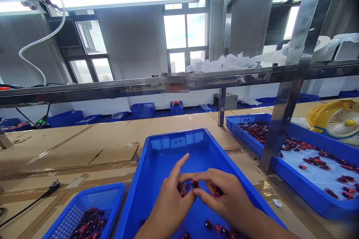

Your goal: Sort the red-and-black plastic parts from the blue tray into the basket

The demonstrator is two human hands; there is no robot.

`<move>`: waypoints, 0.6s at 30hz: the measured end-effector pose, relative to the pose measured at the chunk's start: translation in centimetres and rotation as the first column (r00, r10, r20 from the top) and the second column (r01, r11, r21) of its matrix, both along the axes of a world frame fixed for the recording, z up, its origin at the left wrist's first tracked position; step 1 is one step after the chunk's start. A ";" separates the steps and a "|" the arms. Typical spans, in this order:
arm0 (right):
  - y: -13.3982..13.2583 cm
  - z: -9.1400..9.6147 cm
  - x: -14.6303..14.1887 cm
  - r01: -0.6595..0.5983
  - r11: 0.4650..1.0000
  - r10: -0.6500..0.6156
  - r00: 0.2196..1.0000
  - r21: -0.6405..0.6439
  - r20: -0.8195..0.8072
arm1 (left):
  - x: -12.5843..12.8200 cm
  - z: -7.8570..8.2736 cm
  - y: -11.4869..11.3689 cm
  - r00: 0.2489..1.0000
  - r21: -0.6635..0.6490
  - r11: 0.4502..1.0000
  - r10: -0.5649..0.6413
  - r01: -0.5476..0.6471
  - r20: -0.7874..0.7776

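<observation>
A: Where both hands meet above the blue tray (157, 157), where lies the red-black part (195, 184)?
B: Pinched btwn fingertips of left hand (171, 203) & right hand (232, 201), equally near both; left index raised free. Long axis: too small to tell.
A: Hidden?
B: Right-hand fingers curl over spare parts (216, 191), count unclear; forearms & tray's near end cut off at near edge.

Parts (209, 225) lie in the tray (179, 142) before me on the table (106, 145); a basket (92, 192) sits left of it, a second tray (303, 194) right, a fan (340, 119) behind that.
</observation>
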State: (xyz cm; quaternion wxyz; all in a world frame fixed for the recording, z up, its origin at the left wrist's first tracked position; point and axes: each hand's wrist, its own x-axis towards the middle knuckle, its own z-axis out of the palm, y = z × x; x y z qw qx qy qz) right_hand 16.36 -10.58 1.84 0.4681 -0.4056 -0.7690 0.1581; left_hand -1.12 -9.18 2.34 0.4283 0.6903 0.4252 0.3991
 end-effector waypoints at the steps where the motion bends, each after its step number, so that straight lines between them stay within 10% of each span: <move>1: 0.0 0.0 -0.1 0.006 0.998 -0.011 0.998 -0.067 -0.066 | 0.0 -0.1 0.2 0.998 -0.049 0.999 -0.004 0.007 0.058; 5: 1.0 0.2 0.4 -0.215 0.868 -0.075 0.835 -0.448 -0.545 | 0.0 -0.4 1.1 0.927 -0.340 0.934 0.029 0.108 0.374; 9: 2.8 0.3 1.8 -0.499 0.698 -0.110 0.634 -0.513 -0.766 | -0.5 -0.6 2.1 0.879 -0.503 0.851 0.120 0.149 0.462; 15: 2.7 -0.7 0.6 -0.453 0.687 -0.038 0.757 -0.567 -0.652 | -0.7 -1.1 2.9 0.887 -0.689 0.684 0.135 0.238 0.441; 18: 1.3 -1.3 -0.9 -0.318 0.809 0.078 0.891 -0.494 -0.447 | -0.3 -1.4 2.5 0.913 -0.704 0.678 0.122 0.210 0.389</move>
